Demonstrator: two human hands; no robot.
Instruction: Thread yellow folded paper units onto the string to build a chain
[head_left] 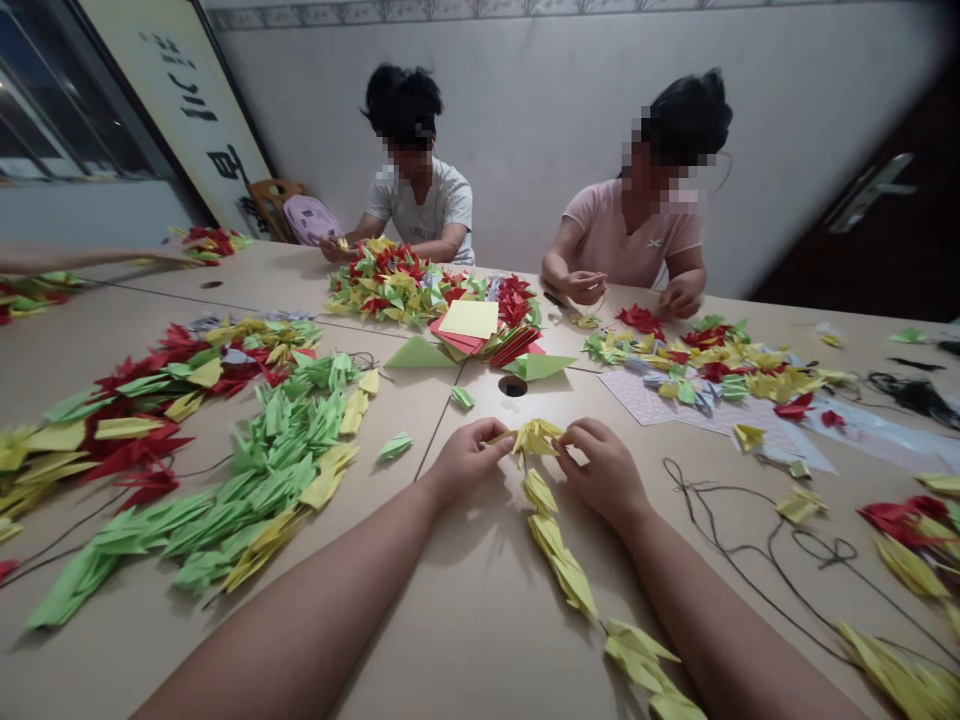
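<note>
"Yellow paper piece (535,438); where is it, and what are the fingers doing?"

"It is at the centre of the scene, just above the table (450,625), on the near side of a round hole (513,385); the left hand (474,455) pinches its left end between thumb and fingers; the right hand (604,468) pinches the right end in the same way."

"Why both ends?"

"Probably to keep the light paper steady without crushing its middle; the forearms come in from near left and near right, which leaves the yellow strand (559,560) lying free between them."

"How does the piece look?"

"Bright yellow, folded, with pointed flaps fanning downward; a bit of dark cord shows just below it, and the strand trails from there toward the near right, its pieces slender and pointed; whether the cord passes through the held piece, I cannot tell."

"And around it?"

"A green strand (262,480) lies to the left, seemingly set aside for elbow room; square paper sheets (469,318) are stacked beyond the hands, perhaps for easy reach; loops of black cord (769,550) spread to the right; on the far side sit two people, one in a white top (450,195), one in a pink top (637,235)."
</note>
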